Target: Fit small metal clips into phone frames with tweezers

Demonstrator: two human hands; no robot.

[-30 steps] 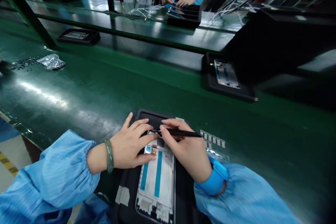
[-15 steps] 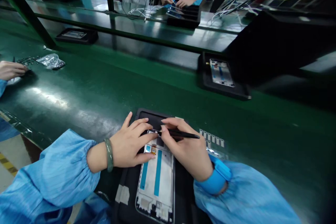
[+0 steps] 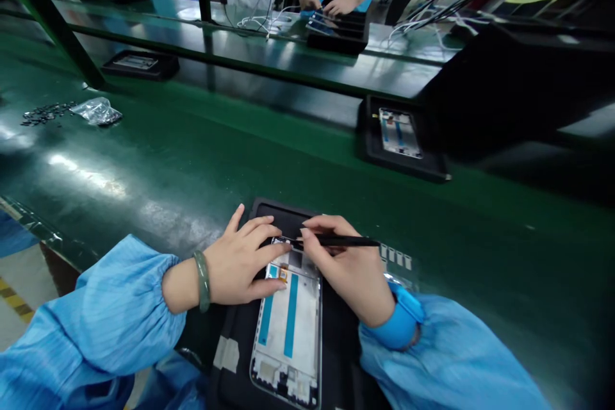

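Note:
A phone frame [image 3: 305, 320], silvery with two blue strips and a small orange flex piece near its upper part, lies in a black tray [image 3: 235, 327]. My left hand [image 3: 245, 262] rests on the frame's upper left, fingers spread, with a green bangle at the wrist. Between the thumb and fingers of my right hand [image 3: 353, 269] are black tweezers [image 3: 343, 241], their tips at the frame's top edge beside my left fingertips. What the tips touch is too small to make out.
Small metallic pieces [image 3: 396, 257] lie in rows right of my right hand. Another black tray [image 3: 401, 166] holds a similar frame farther back. A plastic bag [image 3: 97, 111] and scattered dark parts [image 3: 45, 113] sit at left. Across the bench, a co-worker's hands [image 3: 339, 5] handle a panel.
My right hand and the tweezers have shifted slightly right, and the tweezers lie more level. The neighbouring person's hand at the left has left the view. My left hand stays on the frame.

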